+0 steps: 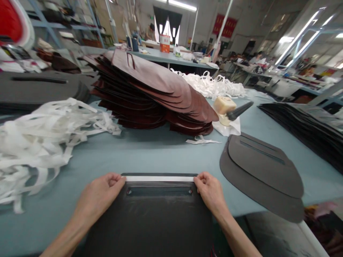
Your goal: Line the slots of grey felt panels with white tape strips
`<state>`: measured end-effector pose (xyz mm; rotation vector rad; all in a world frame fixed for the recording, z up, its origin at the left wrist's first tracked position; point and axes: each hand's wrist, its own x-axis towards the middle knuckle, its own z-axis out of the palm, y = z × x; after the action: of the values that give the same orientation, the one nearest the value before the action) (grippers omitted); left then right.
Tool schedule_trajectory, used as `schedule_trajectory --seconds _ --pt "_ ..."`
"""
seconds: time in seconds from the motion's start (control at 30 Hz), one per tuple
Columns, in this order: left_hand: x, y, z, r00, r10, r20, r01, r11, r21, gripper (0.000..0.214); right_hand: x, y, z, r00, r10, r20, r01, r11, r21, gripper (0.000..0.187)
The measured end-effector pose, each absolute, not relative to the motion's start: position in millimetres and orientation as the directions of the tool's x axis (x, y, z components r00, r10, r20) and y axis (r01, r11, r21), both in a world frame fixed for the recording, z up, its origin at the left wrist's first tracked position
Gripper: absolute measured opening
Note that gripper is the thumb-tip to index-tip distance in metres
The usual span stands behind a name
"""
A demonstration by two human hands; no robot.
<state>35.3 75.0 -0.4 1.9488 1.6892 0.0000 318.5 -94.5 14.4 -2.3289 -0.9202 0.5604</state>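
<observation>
topping blue table (150, 153), black panel (160, 221); lights (182, 5) overhead

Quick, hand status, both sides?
Left hand: closed, pinching the left end of the white strip along the dark panel's top edge.
Right hand: closed, pinching the strip's right end.
</observation>
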Motion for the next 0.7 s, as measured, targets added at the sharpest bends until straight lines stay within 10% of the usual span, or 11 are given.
schedule_trajectory --seconds 0.23,0.37,0.57,0.7 --pt "44 54 5 0.153 0.974 -0.17 0.928 -0.082 0.363 0.03 317 -90 15 0.7 0.706 -0.11 0.58 -0.651 -0.489 0.008" --pt "47 33 -4 0.365 0.917 0.164 0.831 -0.4 0.386 0.026 311 -92 19 0.637 0.767 -0.076 0.709 -0.622 -0.334 0.015" --pt "43 19 -11 0.725 0.63 0.277 0.614 -0.774 0.155 0.038 265 -78 20 0.047 0.982 0.184 0.989 -0.02 -0.148 0.039" --pt "35 28 -6 0.712 0.659 0.243 0.631 -0.752 0.193 0.036 242 -58 15 -0.009 0.96 0.279 0.996 0.032 -0.078 0.021"
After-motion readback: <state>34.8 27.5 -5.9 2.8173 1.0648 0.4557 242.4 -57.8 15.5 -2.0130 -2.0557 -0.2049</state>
